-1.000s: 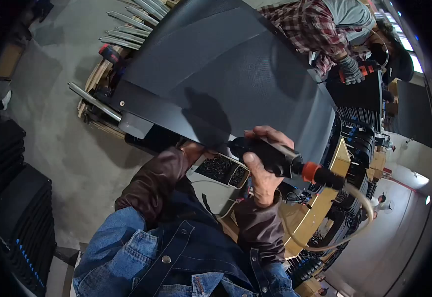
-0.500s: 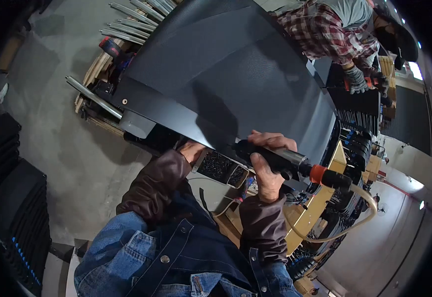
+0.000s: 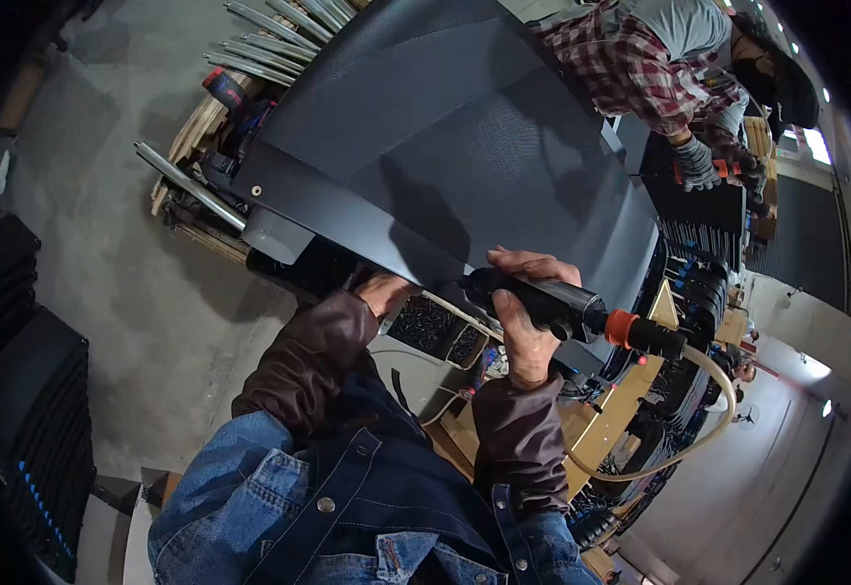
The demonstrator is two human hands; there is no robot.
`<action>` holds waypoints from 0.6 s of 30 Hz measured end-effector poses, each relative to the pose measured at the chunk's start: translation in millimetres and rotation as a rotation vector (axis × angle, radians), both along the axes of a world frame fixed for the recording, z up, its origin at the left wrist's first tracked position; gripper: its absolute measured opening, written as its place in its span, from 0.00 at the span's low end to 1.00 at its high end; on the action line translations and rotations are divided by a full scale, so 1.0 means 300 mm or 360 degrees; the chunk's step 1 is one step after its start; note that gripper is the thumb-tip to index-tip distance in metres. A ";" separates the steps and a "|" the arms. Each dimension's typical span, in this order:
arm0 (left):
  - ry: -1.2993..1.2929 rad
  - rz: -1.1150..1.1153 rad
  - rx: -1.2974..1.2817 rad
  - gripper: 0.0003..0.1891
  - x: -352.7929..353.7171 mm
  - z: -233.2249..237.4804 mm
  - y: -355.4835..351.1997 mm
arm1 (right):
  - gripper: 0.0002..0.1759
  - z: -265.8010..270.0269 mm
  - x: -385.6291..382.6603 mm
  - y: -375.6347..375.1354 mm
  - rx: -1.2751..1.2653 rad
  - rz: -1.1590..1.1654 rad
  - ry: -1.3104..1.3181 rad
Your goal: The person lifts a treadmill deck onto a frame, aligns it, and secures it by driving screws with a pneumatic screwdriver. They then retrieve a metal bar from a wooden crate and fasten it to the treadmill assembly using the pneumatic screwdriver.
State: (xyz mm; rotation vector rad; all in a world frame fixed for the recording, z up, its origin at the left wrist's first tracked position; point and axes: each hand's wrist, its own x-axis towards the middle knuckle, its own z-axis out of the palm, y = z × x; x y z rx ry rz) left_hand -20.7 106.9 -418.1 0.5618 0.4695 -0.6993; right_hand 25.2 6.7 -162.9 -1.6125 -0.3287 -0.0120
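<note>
A large dark grey textured plastic panel (image 3: 415, 127) lies in front of me. My right hand (image 3: 533, 317) is wrapped round a black and silver pneumatic screwdriver (image 3: 567, 304), whose nose meets the panel's near edge. An orange coupling (image 3: 620, 328) joins it to a pale air hose (image 3: 723, 390). My left hand (image 3: 383, 291) reaches beneath the near edge, its fingers hidden by the panel. At the panel's left corner a small brass-coloured round fitting (image 3: 257, 191) shows. Below the edge sits a bin of small black screws (image 3: 423, 327).
Metal tubes (image 3: 269, 54) fan out at the upper left, and one tube (image 3: 191, 185) juts out at left. Stacked black panels (image 3: 30, 429) stand on the floor. A co-worker in a plaid shirt (image 3: 630, 68) holds an orange tool (image 3: 723, 170) at upper right.
The view has shifted slightly, so the panel and tubes appear a little further right. Both hands and the pneumatic screwdriver keep nearly the same place at the panel's edge.
</note>
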 end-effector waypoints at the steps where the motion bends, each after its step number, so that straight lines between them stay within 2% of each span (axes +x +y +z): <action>1: -0.0002 0.0006 0.0011 0.09 0.013 0.011 -0.010 | 0.28 0.001 -0.007 0.005 -0.0024 -0.0066 0.0037; 5: 0.0019 0.0030 0.0060 0.09 0.003 0.021 0.034 | 0.32 0.058 0.007 0.017 0.0045 -0.0157 0.0203; 6: -0.0168 -0.0095 -0.0033 0.10 0.010 0.028 0.061 | 0.36 0.055 0.021 -0.006 0.0012 -0.0081 0.0228; 8: -0.0520 -0.0191 0.0088 0.12 -0.001 0.060 0.098 | 0.35 0.033 0.021 0.003 0.0036 -0.0156 0.0207; 9: -0.0487 -0.0872 0.0869 0.11 0.049 0.126 0.084 | 0.33 0.023 0.014 0.022 0.0036 -0.0254 0.0190; 10: -0.0696 -0.0080 0.0672 0.10 -0.001 0.113 0.038 | 0.28 0.039 0.000 0.094 -0.0174 -0.0604 0.0160; 11: -0.0896 0.0706 0.0450 0.10 -0.062 0.080 0.012 | 0.27 0.044 -0.010 0.117 -0.0156 -0.0517 0.0113; 12: -0.1449 0.0254 0.1338 0.12 -0.057 0.055 0.052 | 0.26 0.045 -0.021 0.132 -0.0137 -0.0431 0.0058; 13: -0.1441 0.0256 0.1373 0.12 -0.071 0.019 0.078 | 0.26 0.048 -0.005 0.089 -0.0141 -0.0150 0.0024; 15: -0.1245 -0.0624 0.2095 0.16 -0.100 -0.034 0.129 | 0.27 0.071 0.003 0.041 -0.0029 -0.0321 0.0210; 16: -0.0979 -0.0468 0.2092 0.17 -0.124 0.038 0.190 | 0.27 0.076 0.006 0.041 0.0082 -0.0578 0.0300; 18: -0.1072 -0.0519 0.2278 0.18 -0.169 -0.104 0.278 | 0.28 0.052 -0.024 0.067 -0.0090 -0.0591 0.0096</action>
